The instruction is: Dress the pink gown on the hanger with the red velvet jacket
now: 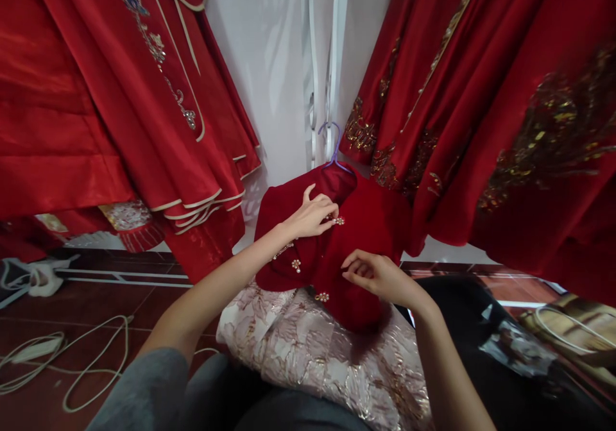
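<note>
A dark red velvet jacket (370,232) with pearl buttons hangs on a purple hanger (333,149) in front of me, above a pale pink and gold brocade skirt (312,347). My left hand (312,214) rests on the jacket's upper front, fingers pinched at a pearl button (338,220) near the collar. My right hand (378,276) is lower on the jacket's front edge, fingers curled and pinching the velvet. Two more pearl buttons (296,265) show below the left hand.
Red embroidered gowns hang at the left (120,97) and at the right (505,117), close on both sides. A white wall (279,65) is behind. White cables (72,354) lie on the dark red tile floor at the left. A bag (568,328) sits at lower right.
</note>
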Demonstrator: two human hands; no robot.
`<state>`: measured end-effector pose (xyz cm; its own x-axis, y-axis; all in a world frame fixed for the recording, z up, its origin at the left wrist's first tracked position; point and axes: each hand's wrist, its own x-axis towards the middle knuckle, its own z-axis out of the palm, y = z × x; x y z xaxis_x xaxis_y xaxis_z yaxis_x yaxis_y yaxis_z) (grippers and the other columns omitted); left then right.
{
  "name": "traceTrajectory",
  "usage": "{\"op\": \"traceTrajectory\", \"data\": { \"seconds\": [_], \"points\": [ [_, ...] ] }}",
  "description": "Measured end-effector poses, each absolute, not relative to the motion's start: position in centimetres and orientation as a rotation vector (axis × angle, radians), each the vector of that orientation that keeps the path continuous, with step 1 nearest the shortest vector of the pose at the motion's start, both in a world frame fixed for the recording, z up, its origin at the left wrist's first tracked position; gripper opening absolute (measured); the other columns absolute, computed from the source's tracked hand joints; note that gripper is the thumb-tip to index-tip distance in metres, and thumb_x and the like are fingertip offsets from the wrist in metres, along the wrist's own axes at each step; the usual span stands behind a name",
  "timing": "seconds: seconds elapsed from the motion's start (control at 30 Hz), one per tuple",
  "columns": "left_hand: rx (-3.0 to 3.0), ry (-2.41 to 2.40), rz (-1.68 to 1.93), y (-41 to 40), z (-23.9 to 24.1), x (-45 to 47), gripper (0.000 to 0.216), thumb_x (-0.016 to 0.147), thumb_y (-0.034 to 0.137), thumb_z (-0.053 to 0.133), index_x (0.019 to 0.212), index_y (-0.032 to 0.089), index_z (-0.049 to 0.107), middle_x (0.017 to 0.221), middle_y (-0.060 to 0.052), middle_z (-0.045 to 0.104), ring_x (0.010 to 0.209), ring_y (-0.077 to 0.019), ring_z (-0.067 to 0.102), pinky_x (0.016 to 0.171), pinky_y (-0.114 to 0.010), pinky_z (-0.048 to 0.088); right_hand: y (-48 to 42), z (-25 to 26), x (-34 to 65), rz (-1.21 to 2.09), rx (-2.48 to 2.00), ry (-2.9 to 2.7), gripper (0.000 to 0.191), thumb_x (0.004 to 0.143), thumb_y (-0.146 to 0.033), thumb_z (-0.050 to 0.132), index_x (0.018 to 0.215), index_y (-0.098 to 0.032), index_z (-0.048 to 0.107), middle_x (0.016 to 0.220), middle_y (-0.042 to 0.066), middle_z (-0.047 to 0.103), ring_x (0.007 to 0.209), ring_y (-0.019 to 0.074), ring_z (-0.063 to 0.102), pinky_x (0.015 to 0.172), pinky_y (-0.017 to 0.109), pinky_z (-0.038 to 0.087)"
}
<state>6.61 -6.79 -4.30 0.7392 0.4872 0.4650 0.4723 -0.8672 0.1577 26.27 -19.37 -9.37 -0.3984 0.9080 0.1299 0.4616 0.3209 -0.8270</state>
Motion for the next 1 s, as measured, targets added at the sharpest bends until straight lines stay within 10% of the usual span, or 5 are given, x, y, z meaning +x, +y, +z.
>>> {"op": "traceTrajectory", "data": {
  "seconds": [0.33, 0.57, 0.73, 1.0],
  "points": [
    [2.382, 0.952, 1.192, -6.9, -4.9, 6.9, 0.009, 0.073, 0.032, 0.066, 0.078, 0.025, 0.068, 0.060, 0.000, 0.060, 0.072, -0.0203, 0.062, 0.112, -0.048, 0.022, -15.2, -8.3, 24.1, 0.917, -0.962, -1.412, 0.035, 0.082, -0.046, 0.058, 0.105, -0.021, 0.054, 0.094, 0.006, 0.067, 0.088, 0.0179, 0.064, 0.078, 0.037, 0.054],
    [2.932, 1.469, 1.194, -7.1, -6.5, 4.7, 0.054, 0.087, 0.009, 0.035, 0.140, 0.017, 0.040, 0.129, -0.018, 0.053, 0.123, -0.0290, 0.048, 0.111, -0.054, 0.017, -10.8, -7.9, 19.9, 0.882, -1.016, -1.247, 0.070, 0.082, -0.062, 0.046, 0.136, -0.020, 0.027, 0.147, 0.016, 0.034, 0.141, 0.0255, 0.025, 0.113, 0.049, 0.024],
    [2.700, 1.795, 1.318, -5.9, -6.4, 0.5, 0.069, 0.077, -0.003, 0.038, 0.143, 0.015, 0.030, 0.147, -0.022, 0.029, 0.136, -0.0310, 0.031, 0.108, -0.049, 0.029, -11.5, -9.0, 23.6, 0.210, -1.571, -1.341, 0.066, 0.085, -0.051, 0.044, 0.127, 0.000, 0.035, 0.128, 0.034, 0.042, 0.129, 0.0434, 0.034, 0.104, 0.060, 0.027],
    [2.042, 2.027, 1.158, -1.5, -3.3, -4.1, 0.037, 0.075, 0.012, 0.051, 0.110, 0.022, 0.059, 0.096, -0.008, 0.070, 0.098, -0.0276, 0.064, 0.090, -0.037, 0.045, -7.9, -6.8, 33.6, -0.247, -1.957, -1.662, 0.046, 0.081, -0.024, 0.046, 0.124, -0.008, 0.048, 0.114, 0.024, 0.055, 0.115, 0.0391, 0.048, 0.093, 0.051, 0.039]
  ]
}}
